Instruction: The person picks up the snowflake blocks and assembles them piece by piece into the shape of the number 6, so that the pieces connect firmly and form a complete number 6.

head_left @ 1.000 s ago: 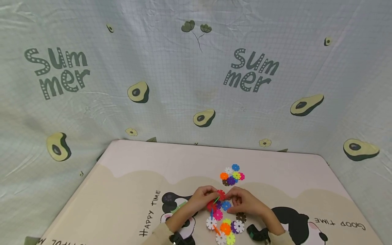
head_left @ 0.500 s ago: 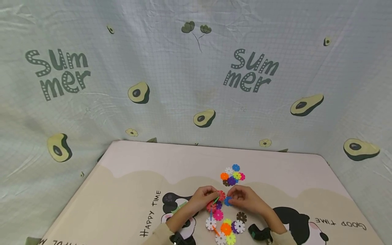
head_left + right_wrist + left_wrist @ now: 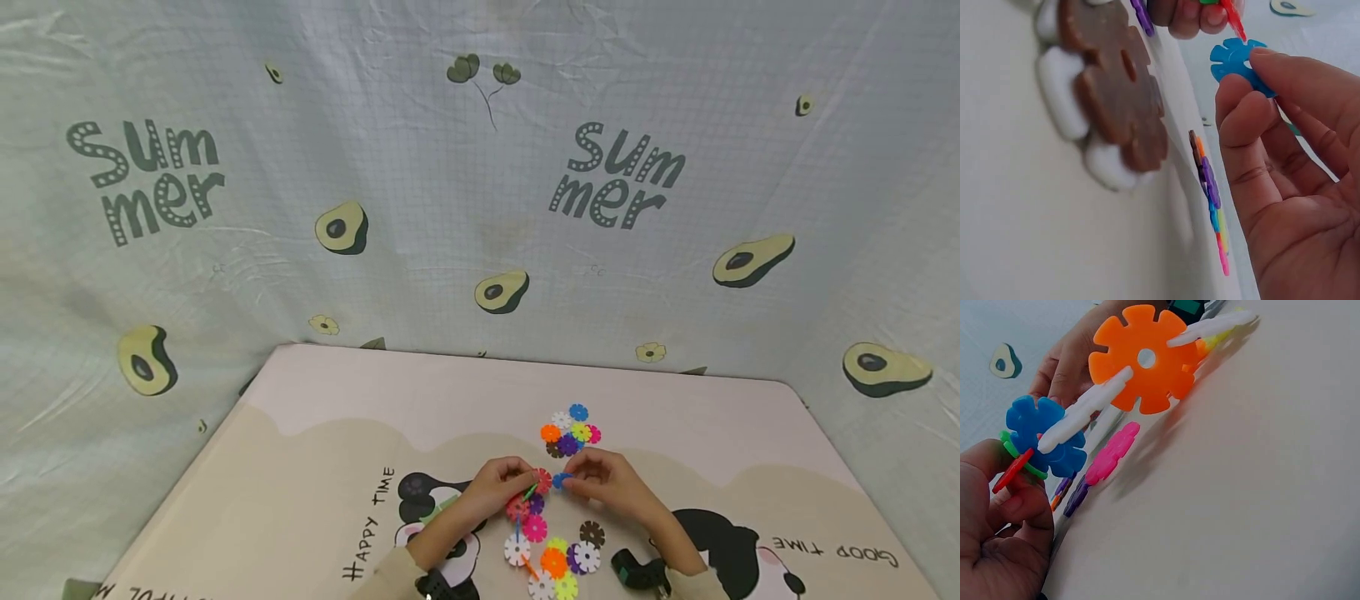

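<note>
In right wrist view, brown disc (image 3: 1107,100) blurred, white piece (image 3: 1063,94) mostly hidden behind, left hand (image 3: 1190,17) cropped

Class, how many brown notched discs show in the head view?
2: a partly covered brown disc in the far pile, a whole brown disc just beyond the rightmost white disc. More may be hidden.

Blue notched disc (image 3: 1231,61), tilted, pinched in the right hand (image 3: 609,482), right beside the red disc (image 3: 545,481) on the interlocked chain (image 3: 1165,372) the left hand (image 3: 498,486) grips!
</note>
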A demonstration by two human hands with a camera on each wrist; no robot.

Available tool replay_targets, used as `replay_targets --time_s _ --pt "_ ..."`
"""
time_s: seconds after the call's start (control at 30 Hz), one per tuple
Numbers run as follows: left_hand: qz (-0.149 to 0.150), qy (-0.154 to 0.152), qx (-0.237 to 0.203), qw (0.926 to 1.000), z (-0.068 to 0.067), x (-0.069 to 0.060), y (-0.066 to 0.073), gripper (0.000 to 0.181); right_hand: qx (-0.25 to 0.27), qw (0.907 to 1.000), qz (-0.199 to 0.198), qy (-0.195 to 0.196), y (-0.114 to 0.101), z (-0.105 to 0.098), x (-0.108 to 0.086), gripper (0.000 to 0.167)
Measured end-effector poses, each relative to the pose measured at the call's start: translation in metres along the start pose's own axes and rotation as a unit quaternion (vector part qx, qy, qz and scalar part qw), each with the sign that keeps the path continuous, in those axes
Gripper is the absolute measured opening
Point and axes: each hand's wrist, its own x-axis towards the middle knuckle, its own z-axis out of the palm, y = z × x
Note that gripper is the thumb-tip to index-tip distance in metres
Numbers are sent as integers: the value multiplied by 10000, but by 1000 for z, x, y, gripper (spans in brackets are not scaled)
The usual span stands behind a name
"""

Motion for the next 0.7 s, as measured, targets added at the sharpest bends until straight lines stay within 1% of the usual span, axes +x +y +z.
replay_targets --time_s 0.2,0.33,0.5,0.7 --pt "51 -190 -14 9998 -1 1 0 25 67 9999 -121 -59 -2 3 1 7" --pt "50 -194 12 9998 -1 1 -1 25 103 9994 -316 43 -3 7 2 6" --pt "52 -198 -67 9998 -1 1 0 25 126 9982 -547 191 -3 10 3 5" --pt "-11 -271 -83 9996 -1 0 0 25 37 9976 -652 226 -5 12 3 7"
